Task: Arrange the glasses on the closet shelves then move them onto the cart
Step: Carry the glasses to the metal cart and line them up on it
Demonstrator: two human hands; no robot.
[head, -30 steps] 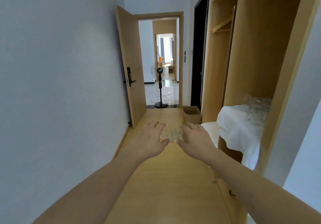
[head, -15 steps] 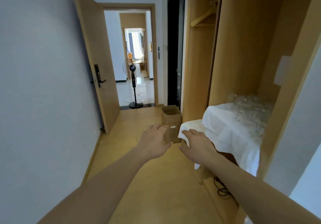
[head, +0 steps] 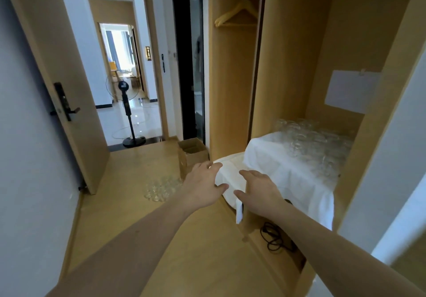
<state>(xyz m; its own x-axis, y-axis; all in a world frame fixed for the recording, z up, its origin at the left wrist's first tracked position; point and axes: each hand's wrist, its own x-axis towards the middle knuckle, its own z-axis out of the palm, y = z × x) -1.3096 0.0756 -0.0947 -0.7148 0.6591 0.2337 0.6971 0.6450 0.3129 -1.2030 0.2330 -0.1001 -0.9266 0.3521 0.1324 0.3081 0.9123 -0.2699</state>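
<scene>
Our left hand [head: 202, 187] and right hand [head: 259, 190] reach out with fingers spread, holding nothing, over the soft white cloth [head: 272, 165] that drapes the closet shelf [head: 306, 181]. At ten o'clock from the hands, a cluster of round clear glasses [head: 161, 187] stands on the smooth wooden floor [head: 129, 204]. At two o'clock, more glasses [head: 315, 142] crowd the cloth. At twelve, an open cardboard box [head: 192, 152]; its contents stay hidden.

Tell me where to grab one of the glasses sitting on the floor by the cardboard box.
Take an outer glass of the floor cluster by its side wall, coming from above on the near edge. They stand packed together, so inner walls are blocked. Both the left hand and right hand are open and free.
</scene>
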